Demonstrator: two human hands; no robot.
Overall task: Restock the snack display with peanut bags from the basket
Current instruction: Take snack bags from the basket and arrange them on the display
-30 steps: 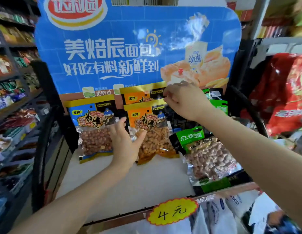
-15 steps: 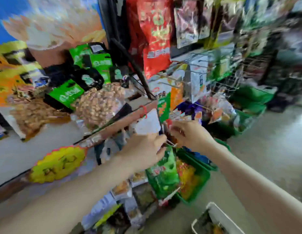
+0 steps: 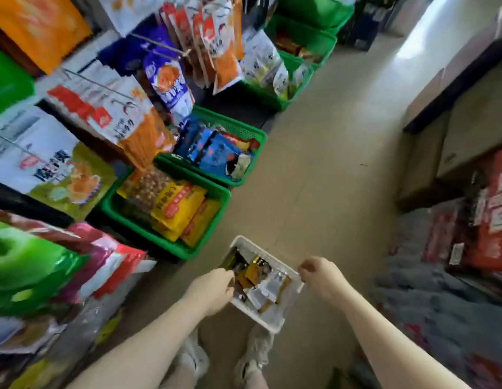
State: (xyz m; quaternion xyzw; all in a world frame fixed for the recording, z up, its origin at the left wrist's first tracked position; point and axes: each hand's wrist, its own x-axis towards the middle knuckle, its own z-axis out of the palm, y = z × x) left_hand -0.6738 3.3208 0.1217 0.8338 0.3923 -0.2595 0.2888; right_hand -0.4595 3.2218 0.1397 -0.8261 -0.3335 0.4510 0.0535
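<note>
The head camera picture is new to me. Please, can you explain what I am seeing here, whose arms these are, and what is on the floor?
There is no machine here. A person wears a wide-angle camera on the head, which looks forward and down, so the two bare arms at the bottom are that person's own, and the shoes below are theirs too. The place is a shop aisle. On the floor stands a small white basket with peanut bags inside. The left hand reaches into the basket at the bags; whether it already grips one is hard to tell, because the picture is blurred. The right hand is at the basket's far rim, fingers curled, with nothing visible in it. To the left, green crates on the floor hold other snacks, and more packets hang above them.
</note>
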